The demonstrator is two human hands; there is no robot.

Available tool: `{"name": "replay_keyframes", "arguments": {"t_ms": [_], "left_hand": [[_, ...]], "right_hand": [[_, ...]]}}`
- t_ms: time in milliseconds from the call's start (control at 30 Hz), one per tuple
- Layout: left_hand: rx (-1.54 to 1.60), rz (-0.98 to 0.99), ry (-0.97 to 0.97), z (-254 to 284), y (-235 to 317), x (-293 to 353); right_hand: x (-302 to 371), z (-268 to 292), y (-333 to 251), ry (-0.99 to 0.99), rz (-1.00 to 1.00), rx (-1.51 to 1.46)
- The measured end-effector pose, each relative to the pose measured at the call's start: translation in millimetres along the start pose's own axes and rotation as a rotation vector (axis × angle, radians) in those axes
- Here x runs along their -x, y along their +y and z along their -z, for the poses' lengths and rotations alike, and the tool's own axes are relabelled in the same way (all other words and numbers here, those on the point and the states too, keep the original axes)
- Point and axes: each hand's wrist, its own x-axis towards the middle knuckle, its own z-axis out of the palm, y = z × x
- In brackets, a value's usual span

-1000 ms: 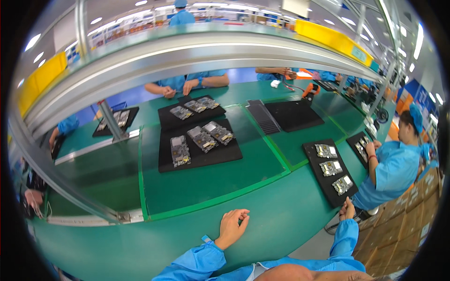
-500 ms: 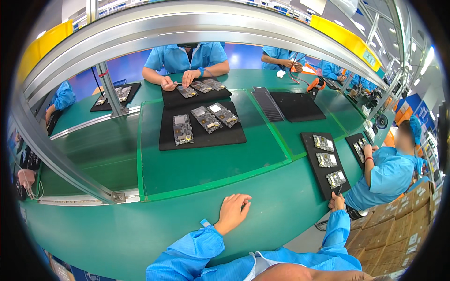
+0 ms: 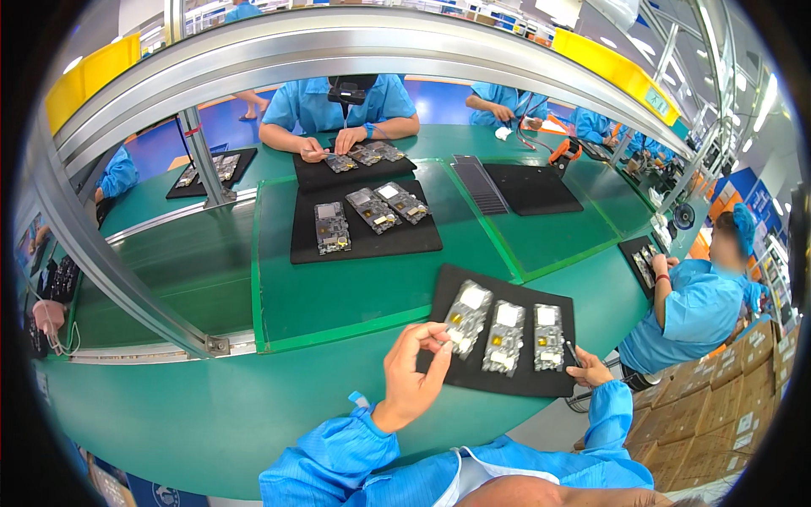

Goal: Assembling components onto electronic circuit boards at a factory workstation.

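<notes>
A black mat (image 3: 524,384) lies in front of me at the near edge of the bench, bearing three circuit boards side by side. My left hand (image 3: 412,376) is closed at the mat's left edge, thumb and fingertips next to the lower corner of the left board (image 3: 469,317). Whether the fingertips also touch that board is hard to see. Beside the mat's right edge, my right hand (image 3: 591,372) grips a thin black stick-like tool (image 3: 571,351). The middle board (image 3: 505,338) and the right board (image 3: 548,338) lie apart from both hands.
Beyond lies another black mat (image 3: 372,245) with three boards; across the bench a person's hands (image 3: 348,142) work on more. An unloaded black mat (image 3: 532,190) sits farther right. Metal frame posts (image 3: 127,262) stand at left. A co-worker (image 3: 693,308) sits close on my right.
The mat with three boards has come from the right to in front of me and turned about a quarter turn. My left hand has reached its left edge; my right hand has shifted slightly left.
</notes>
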Motion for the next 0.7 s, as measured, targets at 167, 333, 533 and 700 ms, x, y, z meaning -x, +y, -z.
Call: {"name": "replay_keyframes", "arguments": {"t_ms": [167,333,533,700], "left_hand": [[0.164,0.009,0.19,44.8,38.8,-13.4],[0.404,-0.037,0.29,65.9,90.5,-3.3],[0.362,-0.164,0.162,66.5,96.1,23.8],[0.335,-0.131,0.159,71.4,96.3,19.4]], "right_hand": [[-29.4,-63.5,-23.6,-0.244,0.074,0.284],[-64.3,-126.1,-21.3,-0.551,0.275,0.385],[-54.8,-237.0,-46.9,-0.605,0.35,0.689],[-84.0,-238.4,-34.1,-0.126,0.816,0.686]]}}
